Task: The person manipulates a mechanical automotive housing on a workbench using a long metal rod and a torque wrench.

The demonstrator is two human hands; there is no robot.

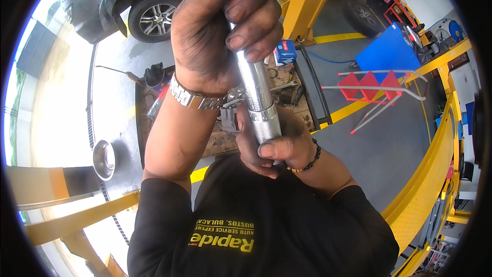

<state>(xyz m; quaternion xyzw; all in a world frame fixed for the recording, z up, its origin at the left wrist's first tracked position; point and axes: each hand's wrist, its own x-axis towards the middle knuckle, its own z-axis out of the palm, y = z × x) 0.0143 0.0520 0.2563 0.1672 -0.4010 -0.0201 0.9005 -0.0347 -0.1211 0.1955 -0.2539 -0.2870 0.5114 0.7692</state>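
Observation:
My left hand point(225, 28), darkened with grime and wearing a metal watch, is wrapped round the upper shaft of a chrome tool point(254, 84), which looks like a torque wrench. Lower down, my right hand point(279, 149), with a beaded bracelet, grips the knurled handle, its thumb across the end. The tool's top end runs out of view. Behind it is a worn wooden work surface point(297, 113) bearing hand tools, a dark container point(154, 74) and a blue box point(284, 53).
A dark vehicle point(92, 5) stands at upper left, a yellow lift post point(302, 5) behind my hands. At right are a blue cabinet point(379, 46), a red-and-grey folding step point(371, 87) and a yellow ramp point(420, 190). A metal bowl point(104, 159) sits at left.

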